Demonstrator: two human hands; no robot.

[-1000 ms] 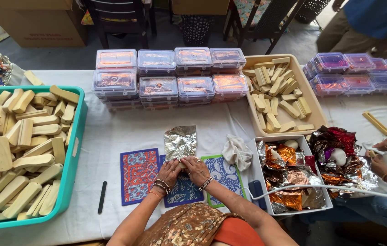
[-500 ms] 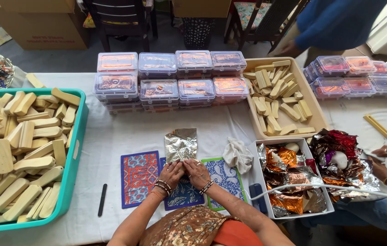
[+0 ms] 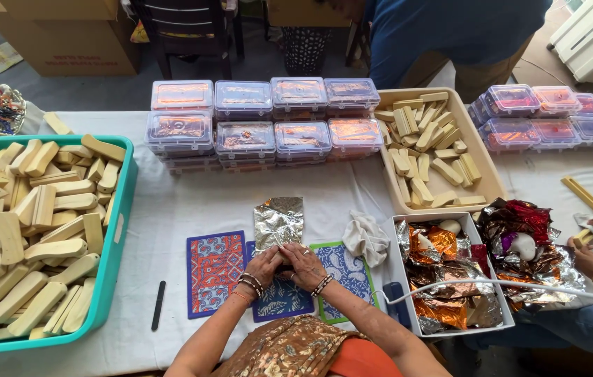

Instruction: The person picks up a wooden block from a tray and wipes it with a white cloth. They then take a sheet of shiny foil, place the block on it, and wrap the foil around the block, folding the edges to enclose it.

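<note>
White tablecloth [image 3: 191, 209]: left hand [image 3: 263, 265] and right hand [image 3: 301, 264] pinch together at the foil sheet's [image 3: 278, 222] six o'clock edge, possibly gripping something small.

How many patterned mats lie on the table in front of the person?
3: a red and blue mat on the left, a dark blue mat in the middle under the hands, and a green-edged mat on the right. Others may be hidden underneath.
</note>
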